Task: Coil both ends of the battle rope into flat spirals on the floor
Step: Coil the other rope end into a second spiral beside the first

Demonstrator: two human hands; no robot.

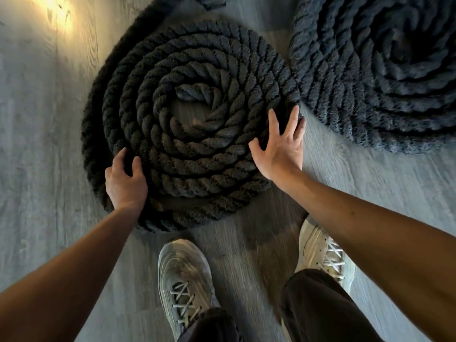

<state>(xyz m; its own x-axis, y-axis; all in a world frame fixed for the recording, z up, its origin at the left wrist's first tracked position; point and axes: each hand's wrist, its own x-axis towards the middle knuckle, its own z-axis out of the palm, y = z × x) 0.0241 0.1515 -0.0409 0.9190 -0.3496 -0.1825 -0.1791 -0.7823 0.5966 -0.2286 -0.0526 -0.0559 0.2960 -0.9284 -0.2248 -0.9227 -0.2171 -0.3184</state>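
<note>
The battle rope lies on the grey wood-grain floor [37, 119] as two flat coils: the near spiral [192, 134] straight ahead of the person's feet, and the second spiral [385, 77] just beside it to the right, their rims almost touching. The left hand [125, 181] grips the near spiral at its lower-left rim, fingers curled down over the outer turns. The right hand [281, 149] is spread wide with straight fingers, its tips against the right rim and holding nothing.

The thick, coarse twisted strands look heavy and stiff, likely to resist tight bends and to spring loose, yet rough enough not to slip. The outermost turn seems the best place to take hold, pressing inward from opposite sides rather than lifting.

The rope end [195, 92] shows at the near spiral's centre, with a bare gap beside it. The second spiral is cut off at the top and right edges and is blurred. The outer run [148, 28] leaves the picture at the top, so how the coils join cannot be seen. The left palm hides the turns beneath it. Both shoes [185, 272] are smeared
</note>
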